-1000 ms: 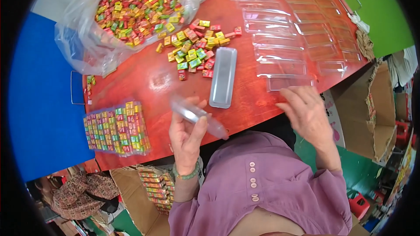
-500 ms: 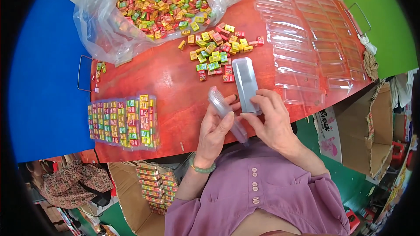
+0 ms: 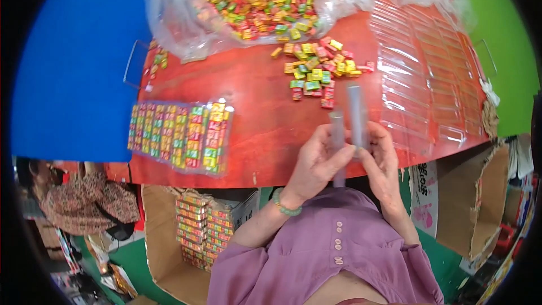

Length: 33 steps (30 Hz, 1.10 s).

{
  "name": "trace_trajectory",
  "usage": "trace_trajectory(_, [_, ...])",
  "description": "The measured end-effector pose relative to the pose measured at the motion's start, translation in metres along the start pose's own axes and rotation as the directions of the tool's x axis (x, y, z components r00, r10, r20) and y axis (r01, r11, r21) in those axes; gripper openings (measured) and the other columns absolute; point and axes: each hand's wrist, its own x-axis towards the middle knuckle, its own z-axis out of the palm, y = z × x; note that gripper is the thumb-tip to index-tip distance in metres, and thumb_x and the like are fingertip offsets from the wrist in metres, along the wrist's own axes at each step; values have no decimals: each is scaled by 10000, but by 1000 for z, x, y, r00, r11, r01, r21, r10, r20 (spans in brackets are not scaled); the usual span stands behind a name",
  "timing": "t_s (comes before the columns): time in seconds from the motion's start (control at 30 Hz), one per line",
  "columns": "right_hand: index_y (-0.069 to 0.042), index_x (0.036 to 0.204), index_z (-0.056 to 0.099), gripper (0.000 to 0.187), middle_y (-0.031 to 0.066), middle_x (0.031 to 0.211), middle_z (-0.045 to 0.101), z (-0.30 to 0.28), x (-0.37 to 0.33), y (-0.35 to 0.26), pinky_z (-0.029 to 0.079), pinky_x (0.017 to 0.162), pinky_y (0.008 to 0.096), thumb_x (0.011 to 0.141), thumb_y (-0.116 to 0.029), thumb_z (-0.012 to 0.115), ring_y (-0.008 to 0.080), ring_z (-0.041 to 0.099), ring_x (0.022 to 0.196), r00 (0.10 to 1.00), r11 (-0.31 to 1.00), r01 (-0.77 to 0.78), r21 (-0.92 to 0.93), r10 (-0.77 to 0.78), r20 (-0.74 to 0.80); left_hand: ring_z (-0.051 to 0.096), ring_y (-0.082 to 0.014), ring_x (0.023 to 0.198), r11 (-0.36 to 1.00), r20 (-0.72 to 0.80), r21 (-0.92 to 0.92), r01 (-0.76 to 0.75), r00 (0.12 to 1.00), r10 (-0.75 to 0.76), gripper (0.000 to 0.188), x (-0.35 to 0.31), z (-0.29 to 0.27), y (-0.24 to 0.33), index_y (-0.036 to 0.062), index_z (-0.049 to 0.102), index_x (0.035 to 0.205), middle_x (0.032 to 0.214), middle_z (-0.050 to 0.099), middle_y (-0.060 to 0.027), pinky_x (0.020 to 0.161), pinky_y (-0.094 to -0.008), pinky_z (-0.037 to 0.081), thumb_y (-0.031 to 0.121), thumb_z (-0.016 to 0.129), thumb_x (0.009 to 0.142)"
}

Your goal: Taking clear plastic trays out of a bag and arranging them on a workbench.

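Observation:
Over the table's near edge, my left hand (image 3: 315,164) grips a long, narrow clear plastic box part (image 3: 337,124), its fingers closed around it. Beside it, my right hand (image 3: 381,155) pinches a second long clear plastic box part (image 3: 355,110). Both parts stand nearly edge-on and side by side, blurred by motion; whether they touch I cannot tell. Just beyond them lies a loose pile of small wrapped packs (image 3: 310,68) in red, yellow and green.
An open plastic bag (image 3: 175,22) full of such packs lies at the back. Filled clear boxes (image 3: 179,138) sit in a row at left. Empty clear trays (image 3: 406,87) cover the table's right side. Cardboard boxes (image 3: 161,248) flank me below; the left one holds stacked filled boxes.
The right hand's box part has turned from face-on to edge-on and come closer to the left hand's part. The left part is more upright. The whole view has shifted.

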Motion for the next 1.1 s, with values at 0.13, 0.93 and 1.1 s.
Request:
trace_trajectory(0.13, [-14, 1281, 432, 414, 68, 1169, 522, 11, 1, -10, 440, 917, 274, 889, 8, 563, 139, 551, 1045, 988, 984, 153, -88, -154, -5, 556, -98, 1014, 997, 151, -43, 69, 987, -61, 335, -2, 4, -7, 6, 445, 1222, 1103, 544, -33, 886, -267, 468, 102, 582, 932])
trace_trajectory(0.93, [-27, 1006, 605, 271, 143, 912, 578, 39, 34, -50, 474, 759, 402, 796, -169, 700, 323, 571, 860, 824, 769, 502, -395, -287, 489, 556, -288, 1145, 971, -297, 110, -211, 926, 235, 570, -41, -48, 20, -44, 436, 1315, 1247, 549, -141, 1026, -428, 416, 138, 705, 846])
trace_trajectory(1.1, [-34, 1116, 579, 407, 152, 1075, 573, 27, 53, -63, 476, 827, 400, 800, -245, 725, 331, 556, 994, 773, 679, 562, -472, -228, 593, 556, -251, 1097, 955, -270, 75, -288, 916, 297, 643, -30, -41, 23, -52, 423, 1309, 1159, 564, -125, 990, -402, 435, 201, 749, 815])
